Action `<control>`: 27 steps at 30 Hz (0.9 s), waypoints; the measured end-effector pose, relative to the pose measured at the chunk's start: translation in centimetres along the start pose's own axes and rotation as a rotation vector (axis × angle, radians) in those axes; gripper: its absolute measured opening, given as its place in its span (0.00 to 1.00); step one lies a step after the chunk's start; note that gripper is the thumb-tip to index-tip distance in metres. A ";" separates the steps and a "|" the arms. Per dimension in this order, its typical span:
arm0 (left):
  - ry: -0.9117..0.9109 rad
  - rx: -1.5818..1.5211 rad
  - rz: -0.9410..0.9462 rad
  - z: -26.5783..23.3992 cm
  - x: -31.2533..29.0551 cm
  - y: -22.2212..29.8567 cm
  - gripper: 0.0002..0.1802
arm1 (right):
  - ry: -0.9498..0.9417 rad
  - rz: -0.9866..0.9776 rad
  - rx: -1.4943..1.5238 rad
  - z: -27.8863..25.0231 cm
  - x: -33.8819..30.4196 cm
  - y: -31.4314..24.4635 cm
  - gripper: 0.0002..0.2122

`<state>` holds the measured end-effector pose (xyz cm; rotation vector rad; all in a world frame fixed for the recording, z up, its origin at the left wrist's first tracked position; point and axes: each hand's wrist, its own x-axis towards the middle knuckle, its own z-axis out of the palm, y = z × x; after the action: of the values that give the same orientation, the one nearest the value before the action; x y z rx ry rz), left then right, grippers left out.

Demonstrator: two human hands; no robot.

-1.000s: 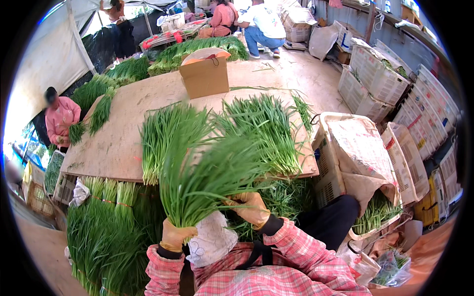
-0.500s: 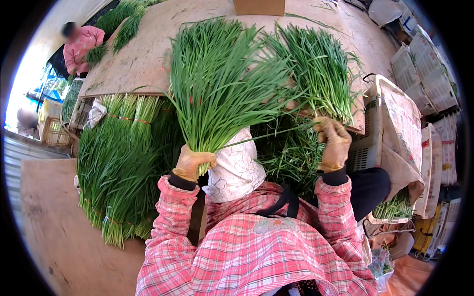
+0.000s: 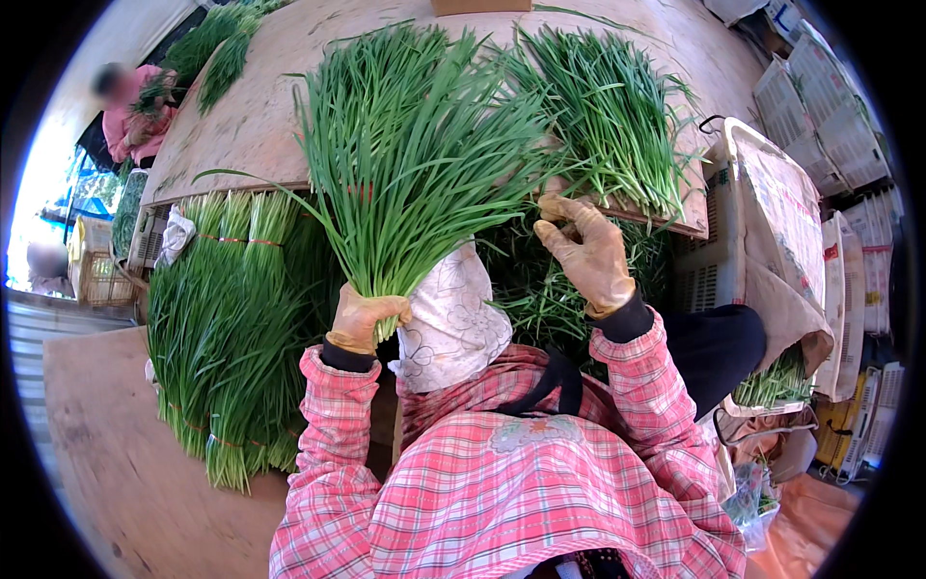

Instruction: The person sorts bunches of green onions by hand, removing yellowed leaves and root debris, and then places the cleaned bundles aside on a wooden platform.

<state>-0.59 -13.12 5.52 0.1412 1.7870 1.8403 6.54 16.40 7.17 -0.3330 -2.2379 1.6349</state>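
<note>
My gloved left hand (image 3: 363, 318) is closed round the pale stem ends of a loose bunch of garlic chives (image 3: 415, 183). The long green leaves fan upward and away from me over the table edge. To the right, my gloved right hand (image 3: 588, 256) is raised with its fingers curved and apart, and I see nothing between them. Just beyond it lies a loose pile of chives (image 3: 617, 125) on the wooden table (image 3: 246, 135). Below that hand, loose green leaves (image 3: 540, 314) lie in a dark heap, partly hidden by it.
Chive bundles (image 3: 217, 338) tied with red bands stand at my left. At the right are a cloth-draped crate (image 3: 772, 222) and stacked pale crates (image 3: 839, 116). A cardboard box (image 3: 480, 6) sits at the far edge. Another person in pink (image 3: 135, 116) handles greens at far left.
My right hand has moved left and inward, and the single long leaf it pinched no longer shows in its fingers. My left hand keeps hold of the bunch. The view has shifted slightly.
</note>
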 end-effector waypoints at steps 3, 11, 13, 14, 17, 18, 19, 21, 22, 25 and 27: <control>0.031 -0.029 0.006 0.6 -0.2 0.3 0.09 | -0.068 0.112 0.096 0.4 0.1 0.1 0.15; 0.067 0.015 0.004 1.0 0.0 0.5 0.12 | -0.064 -0.069 0.120 1.9 -0.3 0.8 0.07; 0.074 0.032 -0.005 1.1 0.0 0.7 0.13 | -0.154 0.246 0.242 0.9 -0.4 -0.4 0.06; 0.066 0.033 -0.004 1.1 0.0 0.7 0.13 | -0.254 0.223 0.197 -0.3 -0.3 -0.9 0.06; 0.058 0.057 0.024 0.8 -0.1 0.2 0.13 | -0.515 0.271 0.251 -4.2 -0.4 -2.7 0.06; 0.060 0.052 0.029 0.9 -0.1 0.1 0.12 | -0.516 0.265 0.278 -5.1 -0.4 -2.9 0.06; 0.063 0.045 0.032 0.9 -0.1 0.1 0.12 | -0.517 0.260 0.305 -5.8 -0.4 -2.8 0.07; 0.048 0.038 0.043 0.9 0.1 0.0 0.13 | -0.349 0.177 0.344 -6.6 -0.1 -2.9 0.07; 0.034 0.035 0.048 0.7 0.2 -0.2 0.14 | -0.206 0.199 0.328 -6.3 0.3 -3.1 0.08; 0.007 0.040 0.046 0.7 0.2 0.0 0.15 | -0.135 0.121 0.322 -4.3 1.9 -3.5 0.09; 0.014 0.056 0.047 0.6 0.0 -0.2 0.16 | -0.093 0.109 0.206 -2.3 3.0 -4.2 0.14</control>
<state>-0.30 -12.61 5.37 0.1934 1.8609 1.8285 4.80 18.29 12.25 -0.3366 -2.1243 1.9559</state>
